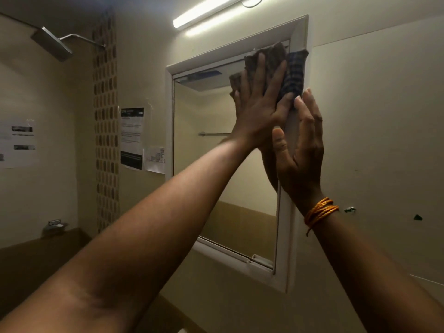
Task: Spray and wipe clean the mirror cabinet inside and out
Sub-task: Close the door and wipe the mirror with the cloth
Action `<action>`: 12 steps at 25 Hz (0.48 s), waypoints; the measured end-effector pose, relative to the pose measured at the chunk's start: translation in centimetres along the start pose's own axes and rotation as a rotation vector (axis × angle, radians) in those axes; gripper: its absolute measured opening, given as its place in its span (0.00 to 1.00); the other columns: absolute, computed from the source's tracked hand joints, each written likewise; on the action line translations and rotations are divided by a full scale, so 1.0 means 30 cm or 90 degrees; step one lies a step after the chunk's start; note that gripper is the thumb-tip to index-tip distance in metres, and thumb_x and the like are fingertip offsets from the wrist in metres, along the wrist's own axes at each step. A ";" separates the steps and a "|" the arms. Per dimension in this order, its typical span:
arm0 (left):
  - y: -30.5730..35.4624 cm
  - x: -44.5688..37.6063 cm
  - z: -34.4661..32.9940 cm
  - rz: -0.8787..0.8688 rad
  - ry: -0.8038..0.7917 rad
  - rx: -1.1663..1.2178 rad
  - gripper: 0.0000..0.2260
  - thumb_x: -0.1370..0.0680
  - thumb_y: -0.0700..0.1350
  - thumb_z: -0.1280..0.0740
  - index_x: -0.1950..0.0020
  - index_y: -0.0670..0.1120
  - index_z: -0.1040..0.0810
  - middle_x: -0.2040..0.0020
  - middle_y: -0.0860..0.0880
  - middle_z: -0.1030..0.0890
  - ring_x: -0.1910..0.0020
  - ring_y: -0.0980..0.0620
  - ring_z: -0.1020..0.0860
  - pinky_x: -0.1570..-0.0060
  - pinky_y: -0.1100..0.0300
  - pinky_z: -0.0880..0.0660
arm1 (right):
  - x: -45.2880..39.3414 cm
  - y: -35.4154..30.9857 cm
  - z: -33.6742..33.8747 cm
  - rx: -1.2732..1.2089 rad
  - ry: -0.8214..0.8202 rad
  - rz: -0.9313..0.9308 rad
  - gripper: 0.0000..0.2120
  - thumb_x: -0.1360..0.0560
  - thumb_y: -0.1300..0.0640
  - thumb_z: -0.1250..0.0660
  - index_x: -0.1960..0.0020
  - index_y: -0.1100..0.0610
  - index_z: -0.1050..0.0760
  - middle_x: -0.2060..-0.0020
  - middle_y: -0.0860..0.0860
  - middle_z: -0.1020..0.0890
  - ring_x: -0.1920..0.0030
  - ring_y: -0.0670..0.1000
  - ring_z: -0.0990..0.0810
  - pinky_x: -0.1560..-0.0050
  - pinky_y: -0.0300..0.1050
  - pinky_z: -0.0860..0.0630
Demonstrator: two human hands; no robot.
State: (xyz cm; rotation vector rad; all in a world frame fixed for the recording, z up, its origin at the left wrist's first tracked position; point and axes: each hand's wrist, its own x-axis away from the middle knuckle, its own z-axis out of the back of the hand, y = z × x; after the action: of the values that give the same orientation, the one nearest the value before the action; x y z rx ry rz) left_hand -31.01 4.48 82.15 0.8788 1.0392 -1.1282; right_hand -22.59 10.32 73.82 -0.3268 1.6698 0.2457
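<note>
The white-framed mirror cabinet (284, 239) hangs on the wall ahead, its mirror door seen at a slant. My left hand (258, 106) presses a dark checked cloth (294, 70) flat against the upper right part of the mirror, fingers straight and spread. My right hand (299, 150) rests with straight fingers on the right edge of the mirror door, thumb toward the glass. An orange cord is wound round my right wrist. No spray bottle is in view.
A lit tube lamp (206, 13) is mounted above the cabinet. A shower head (51, 43) juts from the left wall. Paper notices (132, 138) hang left of the mirror, beside a strip of mosaic tiles (105, 131).
</note>
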 end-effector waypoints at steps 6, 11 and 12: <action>-0.110 -0.057 0.035 -0.137 -0.007 -0.113 0.32 0.20 0.62 0.50 0.19 0.47 0.43 0.19 0.40 0.52 0.21 0.36 0.58 0.26 0.33 0.55 | -0.030 0.010 -0.025 0.066 -0.003 0.048 0.28 0.20 0.52 0.36 0.25 0.66 0.33 0.23 0.64 0.34 0.22 0.62 0.37 0.23 0.57 0.35; -0.283 -0.060 0.089 -0.218 -0.024 -0.196 0.31 0.19 0.59 0.48 0.19 0.45 0.45 0.20 0.36 0.52 0.21 0.35 0.56 0.24 0.37 0.55 | 0.010 0.061 -0.021 0.122 -0.055 0.089 0.28 0.21 0.51 0.35 0.26 0.65 0.31 0.22 0.63 0.36 0.20 0.62 0.42 0.20 0.53 0.43; -0.322 -0.062 0.098 -0.217 -0.027 -0.207 0.31 0.19 0.59 0.49 0.19 0.45 0.46 0.20 0.36 0.52 0.21 0.34 0.56 0.25 0.36 0.54 | 0.019 0.069 -0.019 0.124 -0.057 0.094 0.28 0.21 0.52 0.35 0.26 0.65 0.31 0.22 0.63 0.36 0.20 0.63 0.43 0.20 0.54 0.43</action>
State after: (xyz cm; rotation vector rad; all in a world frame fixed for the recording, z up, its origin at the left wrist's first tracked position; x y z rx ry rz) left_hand -40.03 0.14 84.42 0.4275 1.3259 -1.2065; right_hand -23.91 12.01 73.27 -0.0456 1.6156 0.2026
